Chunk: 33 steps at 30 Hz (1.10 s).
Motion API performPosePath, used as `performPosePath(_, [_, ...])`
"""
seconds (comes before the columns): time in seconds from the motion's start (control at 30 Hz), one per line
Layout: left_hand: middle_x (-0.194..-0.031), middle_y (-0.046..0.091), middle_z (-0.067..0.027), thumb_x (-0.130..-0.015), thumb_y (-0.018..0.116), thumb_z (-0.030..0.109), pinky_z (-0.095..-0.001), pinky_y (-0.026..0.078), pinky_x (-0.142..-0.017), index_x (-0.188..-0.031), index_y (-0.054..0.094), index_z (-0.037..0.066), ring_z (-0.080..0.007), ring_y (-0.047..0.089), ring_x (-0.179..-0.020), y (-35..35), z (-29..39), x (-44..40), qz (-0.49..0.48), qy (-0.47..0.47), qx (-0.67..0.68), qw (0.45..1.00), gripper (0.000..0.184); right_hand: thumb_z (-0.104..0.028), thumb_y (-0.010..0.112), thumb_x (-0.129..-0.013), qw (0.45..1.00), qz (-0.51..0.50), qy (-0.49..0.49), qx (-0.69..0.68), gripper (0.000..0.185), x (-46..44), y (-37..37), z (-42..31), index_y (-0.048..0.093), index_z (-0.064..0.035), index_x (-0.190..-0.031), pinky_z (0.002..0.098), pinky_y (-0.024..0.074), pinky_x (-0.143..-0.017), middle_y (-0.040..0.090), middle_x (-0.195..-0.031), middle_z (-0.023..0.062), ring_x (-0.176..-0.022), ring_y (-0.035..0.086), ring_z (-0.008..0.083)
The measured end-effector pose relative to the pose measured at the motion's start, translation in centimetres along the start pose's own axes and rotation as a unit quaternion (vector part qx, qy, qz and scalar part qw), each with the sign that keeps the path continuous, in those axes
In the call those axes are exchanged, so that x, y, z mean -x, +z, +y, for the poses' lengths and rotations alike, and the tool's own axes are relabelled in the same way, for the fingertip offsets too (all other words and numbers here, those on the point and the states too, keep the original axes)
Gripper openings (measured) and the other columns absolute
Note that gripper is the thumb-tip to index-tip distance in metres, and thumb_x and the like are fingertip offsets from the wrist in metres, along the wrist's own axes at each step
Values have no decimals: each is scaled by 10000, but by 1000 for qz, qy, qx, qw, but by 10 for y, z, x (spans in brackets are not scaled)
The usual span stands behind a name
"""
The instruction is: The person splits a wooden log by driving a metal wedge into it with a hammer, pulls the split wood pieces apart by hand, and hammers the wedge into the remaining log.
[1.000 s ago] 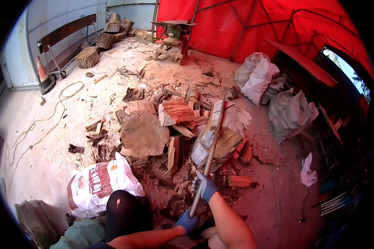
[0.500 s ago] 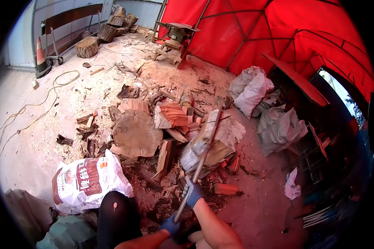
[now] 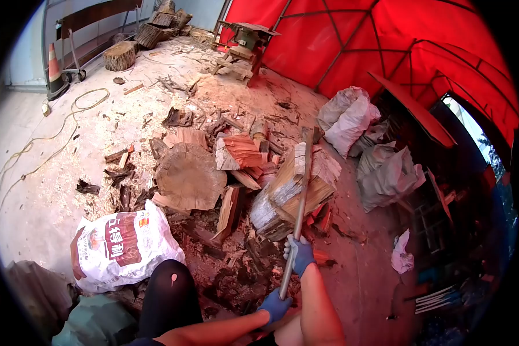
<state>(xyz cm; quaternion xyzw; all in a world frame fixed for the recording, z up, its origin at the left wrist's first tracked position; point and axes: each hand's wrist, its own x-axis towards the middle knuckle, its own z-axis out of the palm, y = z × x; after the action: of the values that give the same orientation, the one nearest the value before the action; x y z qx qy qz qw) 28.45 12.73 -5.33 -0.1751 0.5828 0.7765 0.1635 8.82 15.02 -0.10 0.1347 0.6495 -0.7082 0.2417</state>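
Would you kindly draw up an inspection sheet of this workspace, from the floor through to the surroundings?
Surface: concrete floor, partly strewn with pale shavings.
Job's things: long pole reaches across a large log; contact between them cannot be told.
Clutter: printed bag beside the knee; dark debris underfoot; sacks at right.
Hands: left hand and right hand, both gloved, closed around the pole; right hand farther forward.
Cables: one yellowish cord lies loose at left; cable or rope, unclear.
Surroundings: traffic cone, red sheeting.
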Motion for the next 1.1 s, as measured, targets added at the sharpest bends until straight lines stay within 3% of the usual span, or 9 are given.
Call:
performPosePath(0.23, [-786, 623, -108, -873, 668, 249, -371, 504, -656, -1015, 549, 22, -181, 591, -699, 8, -25, 1, 36, -3, -22, 999, 293, -97, 604, -947, 996, -23, -5, 92, 342, 9, -29, 37, 499, -87, -1273, 323, 516, -585, 607, -879, 60, -670, 584, 158])
performPosePath(0.43, [-786, 616, -58, -883, 697, 221, -303, 476, -574, -1045, 547, 57, -137, 568, -671, -5, -16, -3, -70, -97, 29, 992, 276, -208, 664, -943, 994, -23, -105, 16, 275, 21, -79, 23, 587, -57, -1159, 251, 430, -555, 593, -845, 6, -672, 545, 92])
performPosePath(0.5, [-801, 627, -61, -880, 709, 231, -297, 475, -560, -1068, 536, 62, -143, 587, -667, -12, -35, -19, -72, 60, -67, 993, 306, -206, 594, -978, 993, 16, -110, 41, 217, 37, -93, 9, 566, -83, -1155, 256, 440, -599, 594, -881, 21, -644, 554, 126])
performPosePath(0.57, [-1050, 665, -120, -841, 756, 295, -345, 530, -829, -1278, 503, -3, -190, 626, -940, -22, -8, -18, -51, -38, -269, 961, 586, -211, 606, -972, 991, 11, -136, 1, 219, 42, -116, 15, 567, -83, -1146, 250, 434, -586, 590, -872, 13, -661, 564, 120])
performPosePath(0.63, [-1077, 657, -160, -818, 774, 317, -362, 523, -879, -1316, 465, -13, -237, 639, -984, -27, 33, -8, -27, 17, -311, 950, 672, -216, 617, -965, 986, 17, -159, -33, 210, 44, -141, 35, 577, -67, -1106, 254, 429, -567, 584, -845, 12, -661, 562, 115])
performPosePath(0.73, [-1139, 619, -159, -838, 755, 289, -350, 518, -885, -1336, 464, -3, -227, 635, -988, -47, 80, -22, 18, 144, -314, 938, 646, -245, 625, -954, 943, 116, -196, 244, 225, 40, -182, 95, 617, -39, -1044, 291, 472, -588, 611, -808, 43, -681, 596, 134])
performPosePath(0.9, [-1188, 580, -123, -877, 724, 229, -316, 509, -887, -1353, 472, 9, -182, 616, -983, -50, 193, -19, 48, 320, -170, 931, 582, -391, 650, -886, 896, 27, -45, 441, 421, 102, -189, 136, 631, -40, -1116, 404, 512, -828, 690, -1007, 175, -919, 676, 301])
performPosePath(0.97, [-1118, 579, -58, -897, 712, 173, -275, 501, -848, -1328, 496, 14, -126, 581, -960, -50, 214, -21, 28, 355, -94, 930, 508, -389, 647, -901, 871, -146, 72, 464, 384, 74, -202, 183, 655, -24, -1018, 373, 524, -714, 682, -862, 128, -755, 663, 260])
performPosePath(1.1, [-1031, 597, -19, -906, 698, 106, -216, 474, -734, -1299, 518, 42, -81, 557, -836, -81, 195, -50, 18, 276, 30, 961, 437, -394, 637, -906, 775, -234, 228, 541, 385, 27, -203, 265, 661, -18, -989, 393, 518, -700, 678, -894, 127, -736, 650, 274])
